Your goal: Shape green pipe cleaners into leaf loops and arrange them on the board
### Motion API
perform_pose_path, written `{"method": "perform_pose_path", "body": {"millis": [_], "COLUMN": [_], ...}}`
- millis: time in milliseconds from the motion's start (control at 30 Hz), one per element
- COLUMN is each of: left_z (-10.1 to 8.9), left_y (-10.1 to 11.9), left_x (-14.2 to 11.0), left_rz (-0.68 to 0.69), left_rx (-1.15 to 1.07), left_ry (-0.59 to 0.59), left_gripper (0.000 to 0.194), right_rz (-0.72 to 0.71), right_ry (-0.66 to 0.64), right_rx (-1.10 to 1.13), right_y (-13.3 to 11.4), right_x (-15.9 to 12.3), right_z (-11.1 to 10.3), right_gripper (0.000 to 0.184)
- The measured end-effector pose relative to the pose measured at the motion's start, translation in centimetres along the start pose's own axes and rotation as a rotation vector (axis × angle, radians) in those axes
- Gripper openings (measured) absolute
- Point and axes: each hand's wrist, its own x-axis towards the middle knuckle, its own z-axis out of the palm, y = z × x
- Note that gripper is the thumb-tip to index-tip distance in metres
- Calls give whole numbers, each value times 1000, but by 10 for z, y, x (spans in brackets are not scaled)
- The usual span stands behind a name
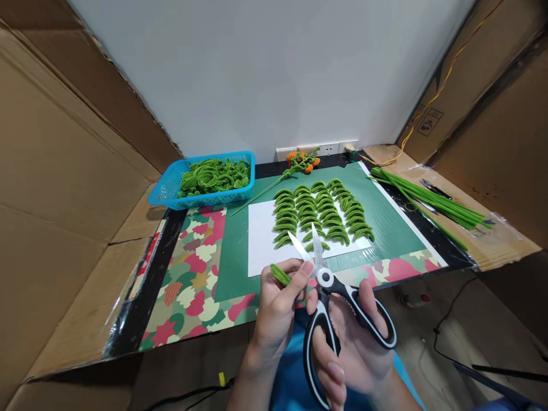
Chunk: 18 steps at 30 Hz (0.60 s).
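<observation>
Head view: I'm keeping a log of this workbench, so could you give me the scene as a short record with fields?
left hand: holds a short fuzzy green strip
right hand: holds black-and-white-handled metal scissors, blades apart
centre: four columns of curved fuzzy green pieces, a white paper sheet under many
left side: blue plastic basket of loose fuzzy green pieces
right side: long straight green stems

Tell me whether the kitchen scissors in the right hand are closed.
No, the kitchen scissors in the right hand are open, their two blades spread apart in a V.
</observation>
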Motion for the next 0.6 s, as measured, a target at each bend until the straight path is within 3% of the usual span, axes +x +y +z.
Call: {"method": "perform_pose_path", "body": {"millis": [367,600], "left_z": [-3,-5], "left_y": [4,3], "left_x": [1,1], "left_rz": [9,15], "left_rx": [-94,-106], "left_ry": [116,179], "left_gripper": [34,35], "right_rz": [1,88], "right_ry": [93,119], "right_rx": [-19,-51], "right_y": [9,11], "right_x": [-4,-7], "right_z": [0,-5], "right_gripper": [69,79]}}
